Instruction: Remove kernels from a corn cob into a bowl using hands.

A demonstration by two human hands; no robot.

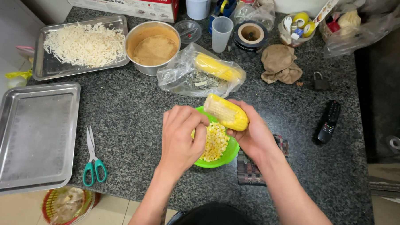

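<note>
Corn cob (226, 112), bumpy and tapered, gripped in right hand (252, 136); left hand (181, 136) curled over round green bowl (229, 155).

— What is the person wearing on the arms?

— Nothing that shows. Both forearms are bare from the lower edge of the view up to the wrists, with no sleeve or cuff.

— Anything on the hands?

— The bare left hand (180, 136) and the bare right hand (251, 135) carry no glove, ring, watch or band (as far as this angle lets one tell).

— And the body?

— Only a rounded patch of dark, nearly black fabric clothing (214, 218) at the bottom edge, between the two forearms; its cut cannot be told.
</note>
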